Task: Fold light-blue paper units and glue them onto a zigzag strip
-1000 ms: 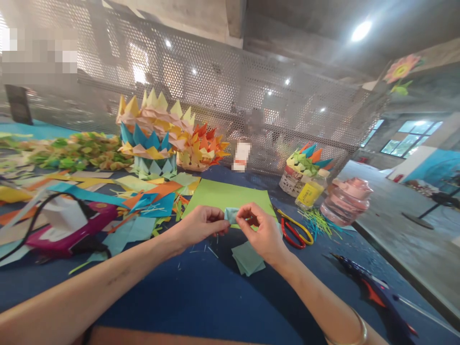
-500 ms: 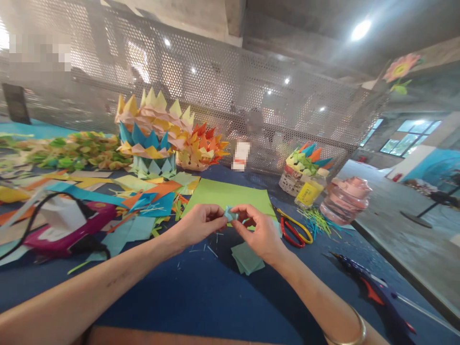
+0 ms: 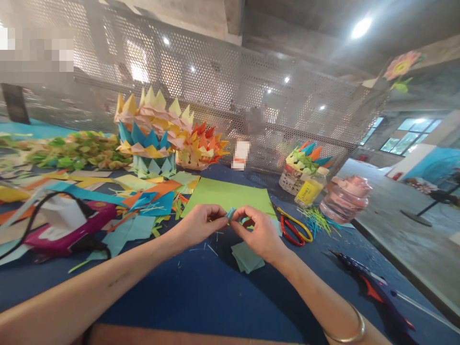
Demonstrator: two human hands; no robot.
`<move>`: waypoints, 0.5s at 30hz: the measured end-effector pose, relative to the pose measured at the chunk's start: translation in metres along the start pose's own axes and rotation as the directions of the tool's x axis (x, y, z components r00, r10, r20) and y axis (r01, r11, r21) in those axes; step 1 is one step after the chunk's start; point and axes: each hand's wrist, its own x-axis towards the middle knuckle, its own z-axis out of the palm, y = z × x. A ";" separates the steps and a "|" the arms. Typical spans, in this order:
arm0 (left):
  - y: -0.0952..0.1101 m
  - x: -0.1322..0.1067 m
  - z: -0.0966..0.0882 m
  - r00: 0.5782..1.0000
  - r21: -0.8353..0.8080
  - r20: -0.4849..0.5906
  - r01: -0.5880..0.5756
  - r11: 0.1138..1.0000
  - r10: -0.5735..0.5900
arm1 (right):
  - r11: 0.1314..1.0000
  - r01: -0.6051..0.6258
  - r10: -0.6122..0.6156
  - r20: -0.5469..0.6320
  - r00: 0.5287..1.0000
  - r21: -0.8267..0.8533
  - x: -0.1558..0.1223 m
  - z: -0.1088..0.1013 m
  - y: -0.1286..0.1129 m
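Between my two hands is a small folded piece of light blue paper [image 3: 230, 213], pinched at the fingertips. My left hand [image 3: 201, 221] is closed on its left side, thumb against forefinger. From the right, my right hand [image 3: 259, 232] pinches the same piece, its other fingers curled. Part of the paper is hidden by the fingers. Under the hands lies a green sheet of paper [image 3: 230, 191]. A small stack of pale blue-green paper squares [image 3: 247, 257] rests on the dark blue tabletop [image 3: 187, 292], just below my right hand.
Red-and-yellow-handled scissors [image 3: 295, 227] lie right of the hands, with a glue gun [image 3: 373, 287] nearer me. A bottle [image 3: 309, 189] and a pink water jug [image 3: 345, 199] stand behind. Leftward are a magenta power strip [image 3: 68, 235], paper strips [image 3: 108, 194] and folded-paper crowns [image 3: 147, 148].
The folded blue paper has turned between my fingertips and now shows a narrower, more upright shape. Both hands stay in nearly the same place.
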 end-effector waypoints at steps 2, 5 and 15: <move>0.002 0.000 0.000 1.000 -0.027 -0.005 0.027 0.999 -0.027 | 1.000 -0.016 0.016 0.007 1.000 0.018 0.000 0.000 0.001; 0.004 -0.001 0.001 0.999 -0.044 -0.015 0.039 0.998 -0.040 | 0.999 -0.036 0.036 0.010 0.999 0.039 0.001 0.001 0.002; 0.004 -0.002 0.000 0.994 -0.147 0.041 0.106 0.983 -0.101 | 0.992 -0.027 0.034 -0.053 0.998 0.125 -0.001 0.004 0.000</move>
